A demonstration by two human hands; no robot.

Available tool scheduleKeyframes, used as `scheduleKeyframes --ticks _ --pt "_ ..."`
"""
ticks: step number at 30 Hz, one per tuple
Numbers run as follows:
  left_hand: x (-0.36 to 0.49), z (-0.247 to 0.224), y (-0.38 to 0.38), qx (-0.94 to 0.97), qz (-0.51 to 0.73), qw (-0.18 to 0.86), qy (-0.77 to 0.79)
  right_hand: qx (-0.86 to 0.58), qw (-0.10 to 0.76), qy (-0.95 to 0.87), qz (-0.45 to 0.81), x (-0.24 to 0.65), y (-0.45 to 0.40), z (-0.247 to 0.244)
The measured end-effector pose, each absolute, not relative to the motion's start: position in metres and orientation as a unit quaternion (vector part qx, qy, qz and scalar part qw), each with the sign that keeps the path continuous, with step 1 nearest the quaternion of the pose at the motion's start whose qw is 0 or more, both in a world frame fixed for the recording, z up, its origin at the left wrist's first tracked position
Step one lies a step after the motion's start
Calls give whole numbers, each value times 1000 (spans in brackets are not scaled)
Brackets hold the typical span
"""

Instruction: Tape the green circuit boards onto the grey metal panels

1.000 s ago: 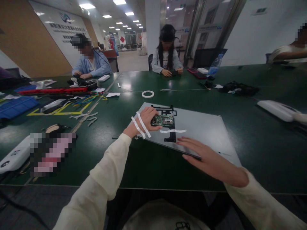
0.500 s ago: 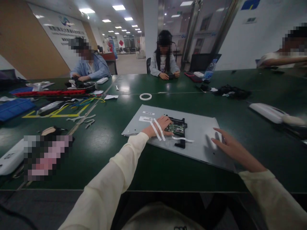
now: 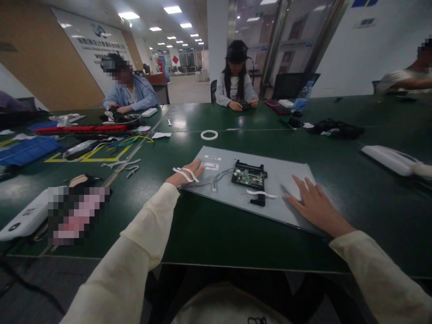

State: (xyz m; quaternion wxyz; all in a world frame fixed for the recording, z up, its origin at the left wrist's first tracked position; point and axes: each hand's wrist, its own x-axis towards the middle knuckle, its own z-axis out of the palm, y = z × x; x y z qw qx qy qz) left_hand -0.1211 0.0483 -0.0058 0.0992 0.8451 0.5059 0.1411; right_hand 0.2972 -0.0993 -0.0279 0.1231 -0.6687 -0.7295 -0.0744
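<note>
A flat grey panel [image 3: 232,198] lies on the green table in front of me. Near its middle sits a green circuit board [image 3: 249,175] in a black frame [image 3: 258,201], with a grey cable [image 3: 221,174] running from its left side. One white tape strip [image 3: 261,194] crosses the frame's lower part. My left hand [image 3: 189,173] is at the panel's left edge, fingers stretched out, with white tape strips [image 3: 185,174] stuck across its back. Over the panel's right part, my right hand [image 3: 312,204] is spread with nothing in it.
A white tape roll [image 3: 209,135] lies beyond the panel. At left are a blue tray [image 3: 32,150], grey strips [image 3: 123,165] and a white device [image 3: 32,213]. Another white device [image 3: 386,159] is at right. Two people [image 3: 130,87] [image 3: 236,83] sit across the table.
My left hand has moved left, off the circuit board to the panel's left edge, uncovering the board and cable. My right hand has come lower onto the panel with its fingers spread.
</note>
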Motion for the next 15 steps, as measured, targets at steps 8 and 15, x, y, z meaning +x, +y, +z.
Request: scheduleKeyframes --ticks 8,15 --pt "-131 4 21 871 58 26 488 -650 85 -751 -72 298 -88 -28" --pt "-151 20 -20 825 52 44 560 -616 89 -782 -45 291 -75 -29"
